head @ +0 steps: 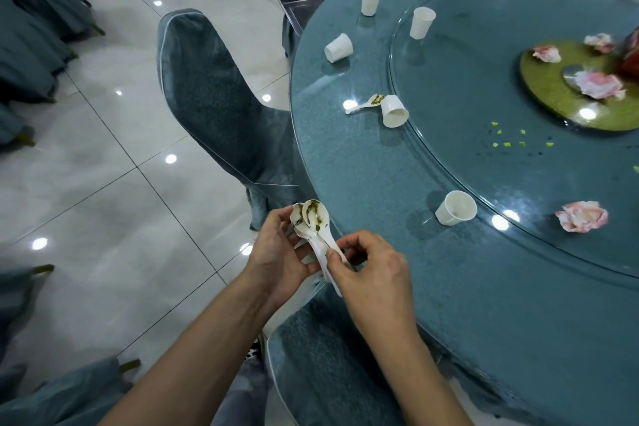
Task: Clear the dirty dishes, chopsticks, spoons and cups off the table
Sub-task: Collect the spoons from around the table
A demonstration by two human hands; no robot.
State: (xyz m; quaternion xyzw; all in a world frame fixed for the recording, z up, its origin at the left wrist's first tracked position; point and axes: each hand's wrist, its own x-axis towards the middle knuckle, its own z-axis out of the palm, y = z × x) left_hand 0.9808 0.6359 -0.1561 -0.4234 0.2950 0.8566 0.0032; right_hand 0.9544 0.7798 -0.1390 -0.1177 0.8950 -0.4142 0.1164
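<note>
My left hand [276,252] holds a stack of several white plastic spoons [313,218] smeared with green sauce, just off the edge of the round teal table [432,287]. The handles of that stack are pinched by my right hand [371,266]. One more dirty spoon [364,104] lies on the table beside a tipped white paper cup [394,111]. Another cup [454,207] lies on its side near the front. Several more white cups [422,22] stand or lie further back.
A glass turntable [484,156] carries a green plate [553,97], crumpled pink napkins [598,83] and green scraps. One more napkin [581,216] lies near the front. Teal-covered chairs [214,97] ring the table; another chair [321,356] is right below my hands. Shiny tiled floor lies to the left.
</note>
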